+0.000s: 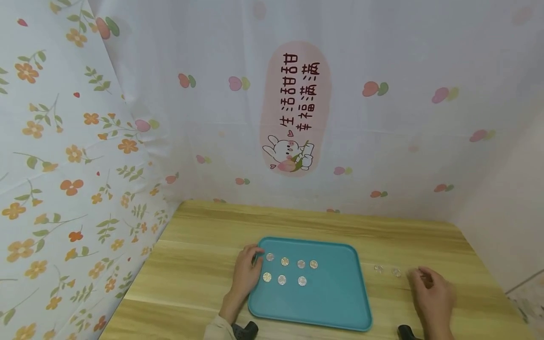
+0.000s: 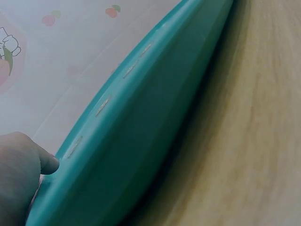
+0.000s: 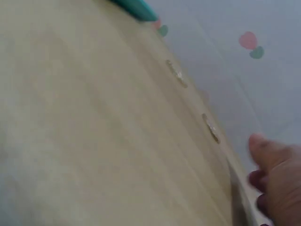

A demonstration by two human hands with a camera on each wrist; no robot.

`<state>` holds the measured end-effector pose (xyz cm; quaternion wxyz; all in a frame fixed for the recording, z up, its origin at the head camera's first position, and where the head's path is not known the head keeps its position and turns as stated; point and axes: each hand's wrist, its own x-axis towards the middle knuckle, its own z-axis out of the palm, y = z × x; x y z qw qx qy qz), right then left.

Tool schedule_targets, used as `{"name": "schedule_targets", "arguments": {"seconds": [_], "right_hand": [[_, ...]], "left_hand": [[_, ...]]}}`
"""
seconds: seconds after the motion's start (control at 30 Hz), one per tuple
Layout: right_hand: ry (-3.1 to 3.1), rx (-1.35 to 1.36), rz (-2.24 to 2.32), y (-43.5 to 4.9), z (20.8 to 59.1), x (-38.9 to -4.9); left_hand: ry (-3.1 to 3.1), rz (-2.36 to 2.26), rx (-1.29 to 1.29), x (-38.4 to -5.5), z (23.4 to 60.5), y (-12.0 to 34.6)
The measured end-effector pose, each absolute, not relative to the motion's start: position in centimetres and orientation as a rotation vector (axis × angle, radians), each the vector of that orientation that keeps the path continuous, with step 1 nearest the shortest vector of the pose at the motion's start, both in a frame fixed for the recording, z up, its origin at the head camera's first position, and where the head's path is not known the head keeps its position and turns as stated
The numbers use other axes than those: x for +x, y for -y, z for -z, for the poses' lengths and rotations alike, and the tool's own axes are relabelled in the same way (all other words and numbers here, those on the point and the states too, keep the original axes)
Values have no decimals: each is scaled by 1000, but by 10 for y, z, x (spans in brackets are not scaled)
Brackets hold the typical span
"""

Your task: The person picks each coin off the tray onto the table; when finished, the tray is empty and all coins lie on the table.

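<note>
Against the left rim of a blue-green tray, my left hand rests with its fingers bent loosely over the edge. The left wrist view shows a fingertip right at that rim. Several round, coin-like discs lie flat on the tray in two rough rows, some silvery and some golden. To the tray's right, two clear-looking discs lie on the wood. Just right of them is my right hand, blurred, its fingers loosely bent. Nothing shows between those fingers in the right wrist view.
The wooden table extends on both sides of the tray and behind it. A printed white cloth hangs at the back, with a flowered one at the left. Dark wrist devices sit beside both wrists.
</note>
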<state>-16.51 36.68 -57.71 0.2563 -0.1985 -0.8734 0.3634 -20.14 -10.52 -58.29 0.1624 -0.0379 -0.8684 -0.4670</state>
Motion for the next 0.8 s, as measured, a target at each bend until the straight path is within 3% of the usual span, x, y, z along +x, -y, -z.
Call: {"name": "schedule_targets", "arguments": {"seconds": [0.8], "right_hand": [[2608, -474, -872, -366, 579, -164]], "left_hand": [[2489, 1355, -98, -201, 580, 105]]}}
